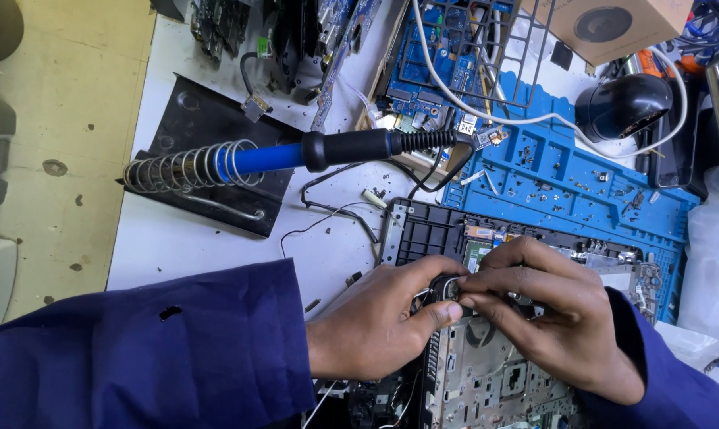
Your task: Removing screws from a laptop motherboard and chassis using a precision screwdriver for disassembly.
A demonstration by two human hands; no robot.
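Over opened laptop chassis (pixel 494 373), left hand (pixel 375 330), right hand (pixel 550 314), pinching small black part (pixel 445 286)

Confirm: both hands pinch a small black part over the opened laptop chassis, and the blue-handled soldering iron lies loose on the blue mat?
Not quite. The head view shows the soldering iron parked in its coiled wire stand on the white table, not loose on the blue mat. The rest holds: left hand and right hand pinch the small black part over the laptop chassis.
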